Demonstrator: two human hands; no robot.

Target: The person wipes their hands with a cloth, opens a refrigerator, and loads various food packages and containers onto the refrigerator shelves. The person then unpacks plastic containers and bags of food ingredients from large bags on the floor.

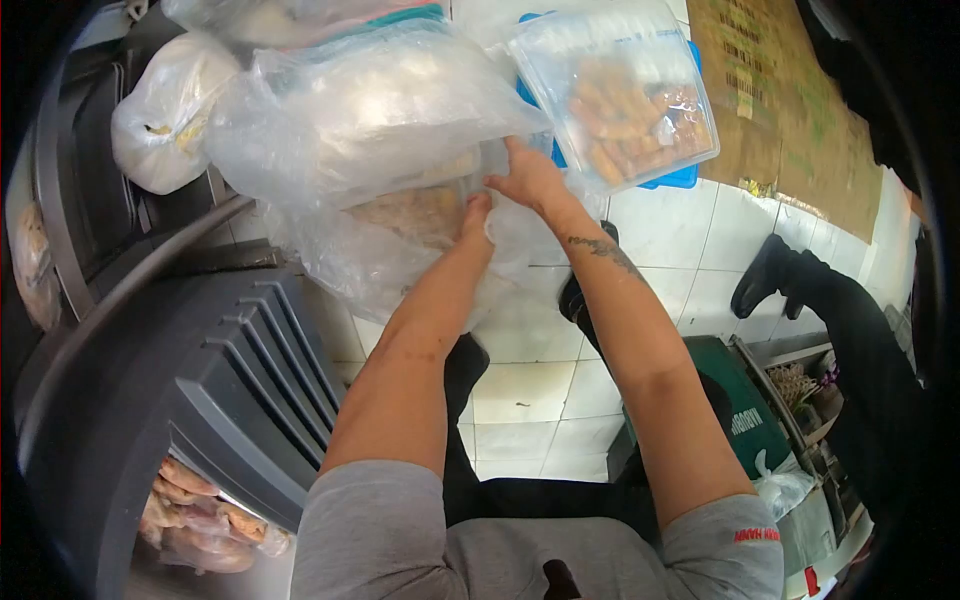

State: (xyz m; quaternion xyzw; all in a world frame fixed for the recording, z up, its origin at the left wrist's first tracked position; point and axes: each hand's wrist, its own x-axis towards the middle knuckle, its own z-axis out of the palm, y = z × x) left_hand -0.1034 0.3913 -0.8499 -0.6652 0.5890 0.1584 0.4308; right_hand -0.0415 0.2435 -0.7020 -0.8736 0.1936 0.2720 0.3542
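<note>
A large translucent plastic bag (360, 110) lies spread out in front of me, its mouth towards me. Flat tan food (415, 215) shows through the plastic near the opening. My left hand (478, 220) is closed at the lower side of the mouth, thumb up, most of its fingers hidden by plastic. Just right of it, my right hand (530, 178) grips the bag's upper edge, thumb and forefinger apart along the rim. A clear plastic box (620, 100) with orange-brown food pieces sits beyond my right hand, on a blue tray (680, 178).
A knotted white bag (172, 115) rests at the far left. Below it stands a grey ribbed freezer door (250, 370), with bagged meat (205, 515) inside. Cardboard (780, 110) covers the floor at right, near another person's leg (840, 310). A green box (725, 400) stands by my right elbow.
</note>
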